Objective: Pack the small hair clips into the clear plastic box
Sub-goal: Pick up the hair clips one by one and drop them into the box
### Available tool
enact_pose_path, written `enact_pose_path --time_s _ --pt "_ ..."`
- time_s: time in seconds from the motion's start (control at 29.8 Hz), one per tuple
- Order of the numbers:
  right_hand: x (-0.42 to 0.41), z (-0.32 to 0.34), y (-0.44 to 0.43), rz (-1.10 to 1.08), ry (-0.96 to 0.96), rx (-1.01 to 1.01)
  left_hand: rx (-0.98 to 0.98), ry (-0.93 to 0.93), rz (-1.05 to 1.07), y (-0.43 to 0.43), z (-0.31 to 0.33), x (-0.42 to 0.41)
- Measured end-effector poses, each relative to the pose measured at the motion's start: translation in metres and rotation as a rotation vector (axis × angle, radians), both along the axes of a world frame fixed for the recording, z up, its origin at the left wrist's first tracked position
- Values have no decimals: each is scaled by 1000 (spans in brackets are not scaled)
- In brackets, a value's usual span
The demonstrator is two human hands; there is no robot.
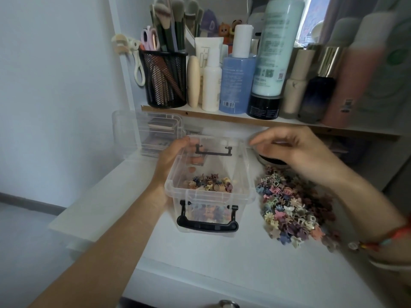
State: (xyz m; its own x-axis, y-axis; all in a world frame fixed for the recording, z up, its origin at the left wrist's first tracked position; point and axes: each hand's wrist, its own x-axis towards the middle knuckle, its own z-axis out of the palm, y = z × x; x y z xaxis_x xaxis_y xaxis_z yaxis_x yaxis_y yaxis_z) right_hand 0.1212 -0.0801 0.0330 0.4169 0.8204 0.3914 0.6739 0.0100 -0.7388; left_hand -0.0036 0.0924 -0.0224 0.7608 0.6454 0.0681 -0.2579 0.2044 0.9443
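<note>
Your left hand grips the clear plastic box at its far left corner, fingers curled over the rim and showing through the wall; the box stands upright near the middle of the desk, its black handle folded down on the side facing you; a shallow layer of hair clips lies on its bottom. Your right hand hovers over the far right part of the desk, just beyond the box's far right corner, fingers loosely bent and apart, holding nothing that shows; it is clear of both box and clips. The loose pile of clips spreads on the desk just right of the box, running towards the right edge; a round dark thing sits partly under your right hand at the pile's far end. A shelf runs above the desk's back edge, carrying a black mesh cup of brushes and a row of bottles; a string bracelet circles your right wrist.
</note>
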Motion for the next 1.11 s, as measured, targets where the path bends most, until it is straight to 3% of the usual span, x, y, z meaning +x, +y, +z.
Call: enact_pose_path --time_s 0.13,0.24,0.77,0.84,0.94,1.01,1.11 --pt "5 -9 -2 65 -270 -507 -7 -1 3 -1 0 0" --pt "4 -17 1 75 -338 -625 -29 -9 -14 -1 0 -1" --pt "4 -14 -3 91 -308 -664 -12 2 29 -4 2 -1" --pt "3 -10 -2 99 -242 -542 -16 3 31 -3 1 -1" --pt "2 -1 -3 21 -52 -167 -20 3 7 -2 1 -1" --pt "1 -1 -2 -27 -28 -81 -23 1 -4 -1 1 0" --pt "6 -12 2 -111 -233 -293 -19 -4 6 0 0 0"
